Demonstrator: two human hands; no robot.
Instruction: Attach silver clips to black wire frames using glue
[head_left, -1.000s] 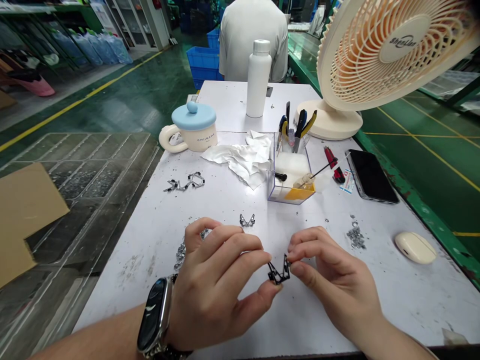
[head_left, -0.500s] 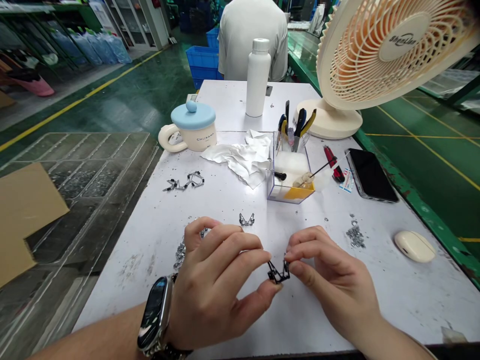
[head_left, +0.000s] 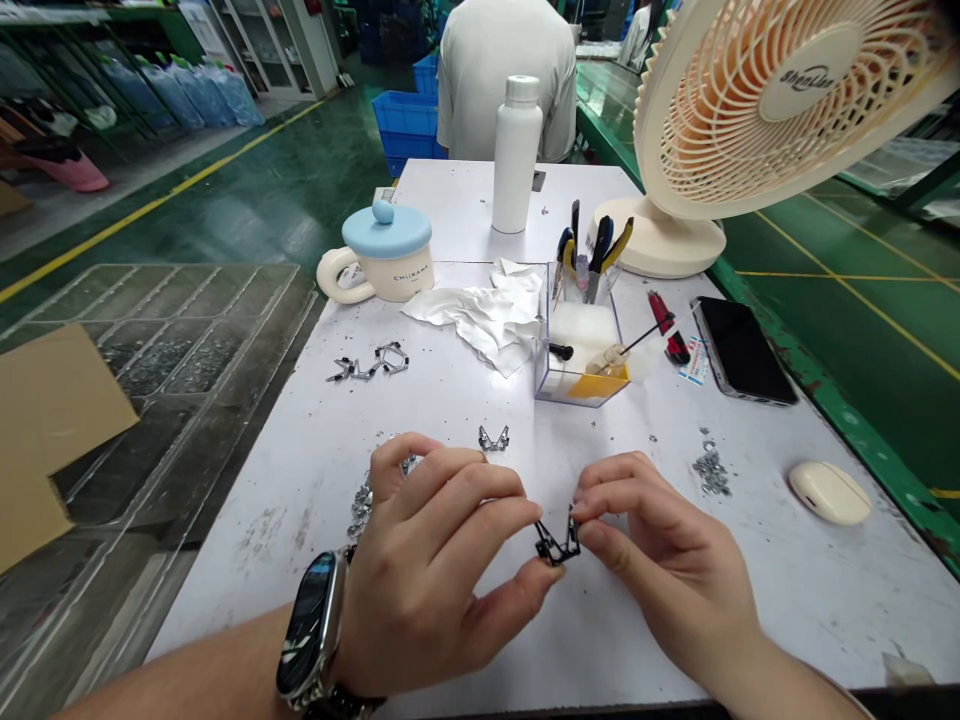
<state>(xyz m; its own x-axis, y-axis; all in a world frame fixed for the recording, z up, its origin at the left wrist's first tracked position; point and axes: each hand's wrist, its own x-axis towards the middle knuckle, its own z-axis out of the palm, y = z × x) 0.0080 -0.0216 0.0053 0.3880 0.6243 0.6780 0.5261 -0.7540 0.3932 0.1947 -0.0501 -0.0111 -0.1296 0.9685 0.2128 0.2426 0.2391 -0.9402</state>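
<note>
Between my hands is a small black V-shaped part [head_left: 557, 550], held just above the white table. My left hand [head_left: 446, 560] pinches its left side between thumb and index finger. The thumb and fingertips of my right hand [head_left: 660, 550] close on its right arm; the fingers partly cover that end. A similar V-shaped part [head_left: 493, 438] lies on the table just beyond my hands. Several linked dark and silver parts [head_left: 369, 363] rest farther off to the left. Small metal pieces [head_left: 361, 510] show beside my left hand, which hides some of them.
To the right are a pile of small metal pieces [head_left: 711, 470], a cream case [head_left: 829, 492], a phone [head_left: 744, 350] and a red-handled cutter [head_left: 669, 328]. Farther back stand a clear tool box [head_left: 581, 385], a lidded mug [head_left: 397, 275], a white bottle [head_left: 517, 155] and a fan [head_left: 780, 110]. A person [head_left: 507, 75] sits beyond.
</note>
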